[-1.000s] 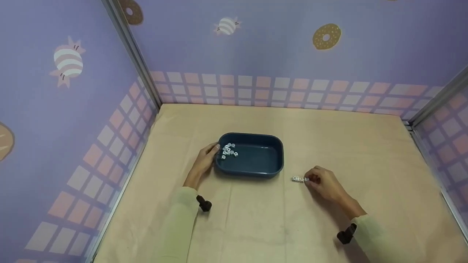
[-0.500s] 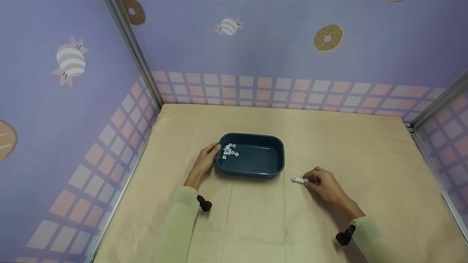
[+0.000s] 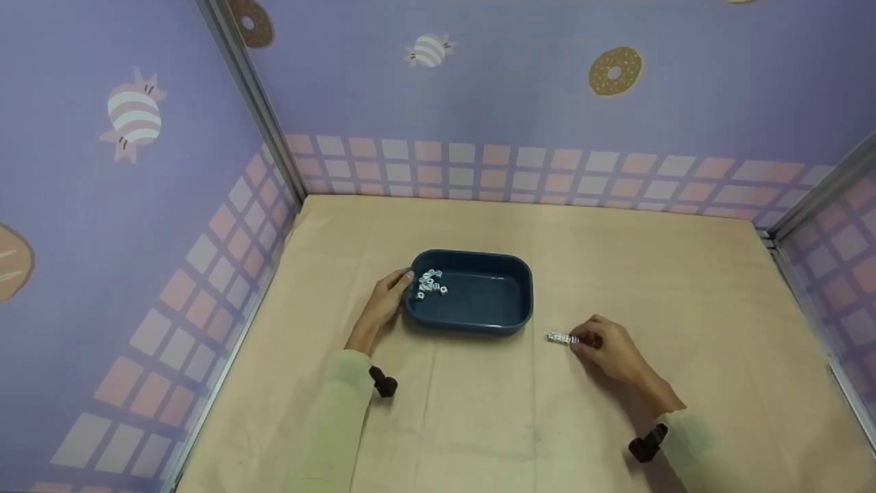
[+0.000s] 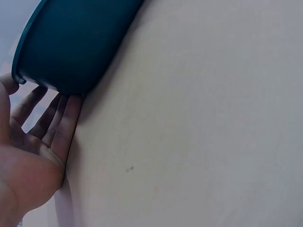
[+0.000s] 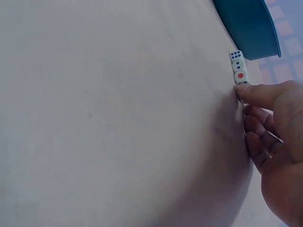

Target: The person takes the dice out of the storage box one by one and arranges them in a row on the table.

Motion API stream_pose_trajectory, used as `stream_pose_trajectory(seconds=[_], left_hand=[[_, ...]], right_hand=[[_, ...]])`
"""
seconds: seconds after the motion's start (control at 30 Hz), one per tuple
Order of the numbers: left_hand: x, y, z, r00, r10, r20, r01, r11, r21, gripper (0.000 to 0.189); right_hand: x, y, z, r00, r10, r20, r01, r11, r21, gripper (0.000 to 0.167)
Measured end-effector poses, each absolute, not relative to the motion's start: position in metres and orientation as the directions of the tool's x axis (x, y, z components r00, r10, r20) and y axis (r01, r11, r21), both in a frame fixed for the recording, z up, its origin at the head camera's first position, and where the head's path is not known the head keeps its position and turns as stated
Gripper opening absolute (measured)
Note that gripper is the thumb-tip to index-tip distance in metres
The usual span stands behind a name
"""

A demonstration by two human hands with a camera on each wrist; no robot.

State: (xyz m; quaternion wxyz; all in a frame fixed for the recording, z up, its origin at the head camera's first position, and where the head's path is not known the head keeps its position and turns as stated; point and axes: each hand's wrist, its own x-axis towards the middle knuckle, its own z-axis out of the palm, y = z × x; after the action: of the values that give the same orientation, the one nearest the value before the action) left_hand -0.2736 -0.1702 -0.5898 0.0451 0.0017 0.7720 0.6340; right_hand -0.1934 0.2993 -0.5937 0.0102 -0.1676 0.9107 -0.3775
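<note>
"On the head camera I'm seeing the person's left hand (image 3: pixel 385 301) gripping the left end of the dark blue bin (image 3: pixel 482 301). The thumb is bending over the rim. What are you getting from the left wrist?"

"I'm seeing fingers pressing against the bin's outer wall, below the rim. Are you following the right hand (image 3: pixel 611 348) too?"

"Yes, I'm watching it pinching the right end of a short row of dice (image 3: pixel 558 337) between thumb and fingers. The row is lying on the beige cloth (image 3: pixel 479 411), just beyond the bin's near right corner and not touching it."

"On the right wrist camera I'm making out blue dots on the two dice nearest the bin, and a large red dot on the next. The thumb is partly hiding the end one. Is anything sitting inside the bin?"

"I'm seeing loose dice (image 3: pixel 430 281) clustering at its left side, near the left thumb. I'm not managing to count them; they're overlapping. Behind everything, a purple wall (image 3: pixel 513 82) is showing sweets and doughnuts."
</note>
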Motion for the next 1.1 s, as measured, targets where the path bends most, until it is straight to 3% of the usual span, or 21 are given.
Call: stream_pose_trajectory(seconds=[0.77,1.1], left_hand=[[-0.2732,-0.1628,-0.5874,-0.992,0.055,-0.117,-0.107,0.163,0.981,0.053],[-0.2728,-0.1688,-0.5870,-0.993,0.050,-0.110,-0.100,0.169,0.980,0.053]], right_hand=[[-0.1938,0.2980,-0.5984,-0.934,-0.321,0.157,-0.337,0.643,-0.687,0.015],[-0.1978,0.2940,-0.5940,-0.938,-0.330,0.109,-0.311,0.659,-0.685,0.015]])
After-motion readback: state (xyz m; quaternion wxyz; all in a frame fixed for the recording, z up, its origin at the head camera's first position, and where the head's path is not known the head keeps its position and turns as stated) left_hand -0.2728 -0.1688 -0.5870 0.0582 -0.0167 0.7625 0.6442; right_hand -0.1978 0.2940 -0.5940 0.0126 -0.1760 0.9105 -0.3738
